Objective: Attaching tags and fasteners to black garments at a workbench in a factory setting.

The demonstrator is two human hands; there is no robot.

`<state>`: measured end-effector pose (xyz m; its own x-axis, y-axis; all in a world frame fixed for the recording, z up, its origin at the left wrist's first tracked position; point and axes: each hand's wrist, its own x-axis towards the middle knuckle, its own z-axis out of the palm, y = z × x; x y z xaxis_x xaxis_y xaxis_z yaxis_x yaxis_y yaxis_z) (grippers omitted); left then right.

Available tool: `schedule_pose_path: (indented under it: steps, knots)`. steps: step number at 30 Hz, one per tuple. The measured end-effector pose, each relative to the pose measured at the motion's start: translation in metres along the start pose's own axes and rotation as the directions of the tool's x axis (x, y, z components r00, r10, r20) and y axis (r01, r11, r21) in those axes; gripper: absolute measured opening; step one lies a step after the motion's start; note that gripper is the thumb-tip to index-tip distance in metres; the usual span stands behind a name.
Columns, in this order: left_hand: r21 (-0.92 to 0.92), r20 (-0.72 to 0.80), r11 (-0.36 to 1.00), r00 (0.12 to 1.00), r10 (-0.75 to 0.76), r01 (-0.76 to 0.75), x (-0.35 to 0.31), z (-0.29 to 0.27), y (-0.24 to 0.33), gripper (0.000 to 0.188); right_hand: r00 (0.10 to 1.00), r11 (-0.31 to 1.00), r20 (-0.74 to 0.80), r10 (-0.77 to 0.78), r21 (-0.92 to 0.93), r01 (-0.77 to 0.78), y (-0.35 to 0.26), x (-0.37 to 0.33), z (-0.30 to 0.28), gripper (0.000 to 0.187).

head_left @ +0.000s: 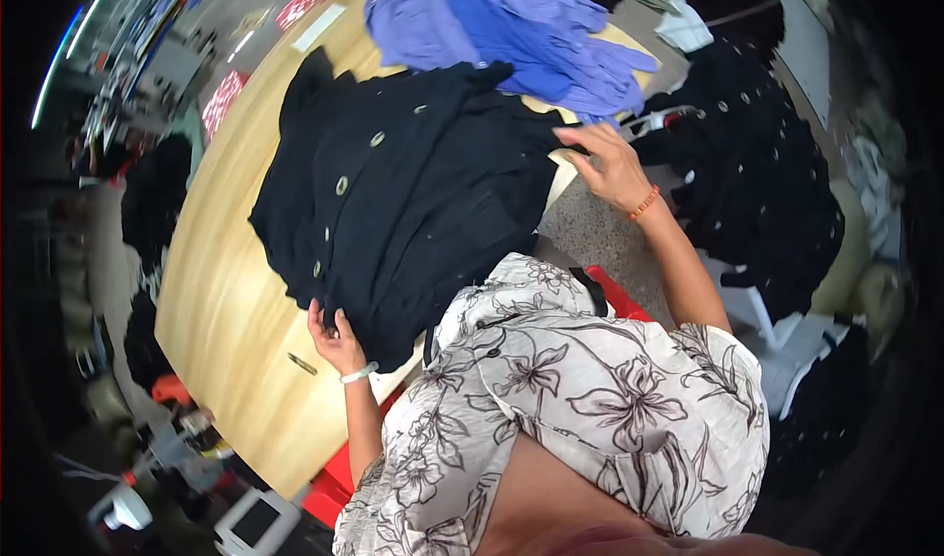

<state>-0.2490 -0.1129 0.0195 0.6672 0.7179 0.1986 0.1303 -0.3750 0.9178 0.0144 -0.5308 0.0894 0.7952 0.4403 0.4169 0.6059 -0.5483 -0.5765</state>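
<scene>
The black garment [423,192] lies spread in front of me on the pale, wood-grained worktop [216,330], its lower right part reaching to the edge nearest my body. Its cloth is a deep, dull black, soft and rumpled rather than smooth, with long shallow folds running through the middle and small creases toward the right. A line of pale-rimmed ovals [341,185] with dark centres goes down it on a slant, from near the top toward my left hand [337,343]; some show broad and bright, others thin. The outline is uneven: a pointed flap sticks up at the far left, the left side juts out in a corner, and a narrower piece stretches right to my right hand [605,163]. That hand is loosely unfolded, fingers reaching to the cloth's edge and thumb standing apart from them. My left hand is at the near left border, thumb and fingers spread at the cloth; I cannot tell whether they pinch it. Just beyond the garment lie crumpled violet-blue clothes [511,30], and a small metal tool [303,363] rests on the bare wood near my left wrist.
</scene>
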Motion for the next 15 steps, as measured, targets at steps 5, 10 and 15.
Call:
schedule_pose_path:
  steps: [5,10,15]
  knots:
    - [0.086,0.015,0.992,0.996,-0.092,0.09,-0.015,-0.018,-0.003,0.024,0.92,0.92,0.034,-0.39,0.062,0.387,-0.021,0.095,0.055,0.032]
    - [0.116,-0.015,0.993,1.0,-0.008,0.01,-0.017,-0.019,0.004,0.014,0.795,0.81,0.204,-0.571,-0.014,0.586,-0.034,0.156,0.105,0.047]
    - [0.049,-0.015,0.993,0.994,-0.104,0.104,-0.014,-0.027,0.007,0.012,0.731,0.797,0.335,-0.595,0.132,0.589,-0.014,0.161,0.101,0.019]
